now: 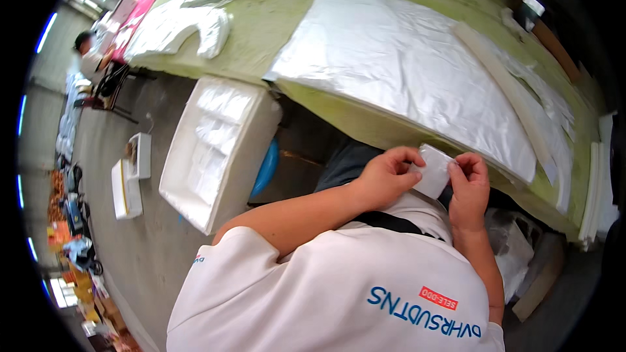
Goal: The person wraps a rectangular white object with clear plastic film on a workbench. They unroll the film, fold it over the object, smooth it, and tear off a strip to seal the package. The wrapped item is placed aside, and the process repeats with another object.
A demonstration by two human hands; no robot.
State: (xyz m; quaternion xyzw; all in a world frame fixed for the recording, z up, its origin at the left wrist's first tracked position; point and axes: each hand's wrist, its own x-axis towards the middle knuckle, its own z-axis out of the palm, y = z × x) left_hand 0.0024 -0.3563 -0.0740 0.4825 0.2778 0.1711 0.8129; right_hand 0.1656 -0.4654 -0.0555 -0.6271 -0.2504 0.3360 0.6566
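Between my two hands, just off the table's near edge, is a small flat white square packet [432, 173], thin and slightly shiny, perhaps a folded plastic bag. The fingers of my left hand [388, 171] pinch its left side. At its upper right corner, my right hand [470, 186] pinches it between thumb and fingertips. Beyond the hands lies a large sheet of shiny white film [398, 58], spread on the table. What the packet holds inside cannot be made out.
A greenish cloth covers the long table [274, 32]. Along its right part runs a pale strip [502, 94]. To my left stands a white foam box [189, 150] with clear-wrapped white packs inside, a blue round thing [266, 168] beside it. Farther left, a seated person [94, 62] works.
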